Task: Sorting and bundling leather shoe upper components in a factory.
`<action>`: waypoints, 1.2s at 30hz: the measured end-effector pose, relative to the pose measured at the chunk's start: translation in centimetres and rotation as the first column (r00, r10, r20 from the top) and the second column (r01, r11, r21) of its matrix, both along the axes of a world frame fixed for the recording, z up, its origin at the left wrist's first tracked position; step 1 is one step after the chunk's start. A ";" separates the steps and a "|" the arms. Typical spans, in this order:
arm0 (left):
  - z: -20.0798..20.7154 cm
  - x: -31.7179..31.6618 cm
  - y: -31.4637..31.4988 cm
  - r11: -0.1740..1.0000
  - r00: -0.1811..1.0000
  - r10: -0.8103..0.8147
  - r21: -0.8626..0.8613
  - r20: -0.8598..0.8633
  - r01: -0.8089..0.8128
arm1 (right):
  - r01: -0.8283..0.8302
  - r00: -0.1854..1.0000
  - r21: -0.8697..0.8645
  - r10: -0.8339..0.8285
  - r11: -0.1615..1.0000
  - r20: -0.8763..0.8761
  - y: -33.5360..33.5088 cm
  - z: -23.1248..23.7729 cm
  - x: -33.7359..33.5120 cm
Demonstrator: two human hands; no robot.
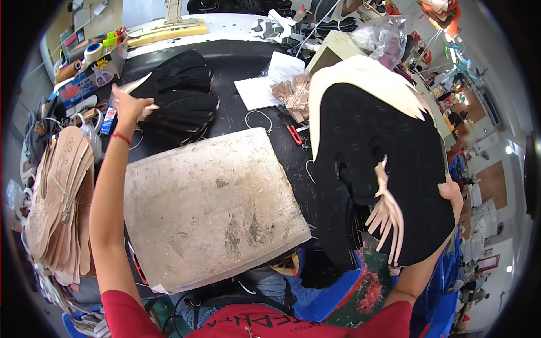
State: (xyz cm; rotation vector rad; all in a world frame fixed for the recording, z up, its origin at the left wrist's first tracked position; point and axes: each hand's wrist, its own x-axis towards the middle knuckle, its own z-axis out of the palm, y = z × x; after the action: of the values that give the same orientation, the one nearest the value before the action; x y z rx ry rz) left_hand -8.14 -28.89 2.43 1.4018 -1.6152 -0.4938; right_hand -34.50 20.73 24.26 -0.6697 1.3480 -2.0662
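Note:
My left hand (131,107) is at the narrow end of a fanned stack of black shoe pieces (180,93) with cream tips, at the far left of the dark bench. Its thumb and a finger are spread apart; its other fingers are partly hidden. On the right, my right hand (452,196) grips the outer edge of a large bundle of black and cream shoe pieces (394,152), raised off the bench. Its thumb shows at the edge while its other fingers are behind. A knotted cream strip with loose ends (385,208) hangs across the bundle's black face.
A worn pale board (211,200) lies in front of me. Bundled beige shoe pieces (62,197) stand at left, below a box of thread and tools (90,76). Beyond the board are a red cutter (294,135), white paper (256,92) and tied brown pieces (294,96).

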 end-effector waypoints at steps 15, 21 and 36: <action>19.3 -6.2 29.4 -0.407 -0.511 -0.781 0.328 0.359 0.852 | -0.309 0.295 0.886 0.921 0.345 -0.255 0.3 4.2 6.6; 15.5 -2.8 33.4 -0.305 -0.304 -0.952 0.082 -0.027 0.949 | -0.320 -0.212 0.863 0.858 0.391 -0.468 -1.5 7.2 4.9; -1.2 8.1 41.0 0.735 0.780 -0.052 0.505 -0.623 0.452 | 0.638 0.298 0.392 0.256 0.662 -0.919 -10.9 -14.3 -19.7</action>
State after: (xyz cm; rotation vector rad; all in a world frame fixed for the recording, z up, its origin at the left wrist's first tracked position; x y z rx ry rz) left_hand -0.01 12.07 1.23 1.2787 -1.1637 -1.6115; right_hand -54.20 9.79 9.96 -1.4830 2.8682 -0.8199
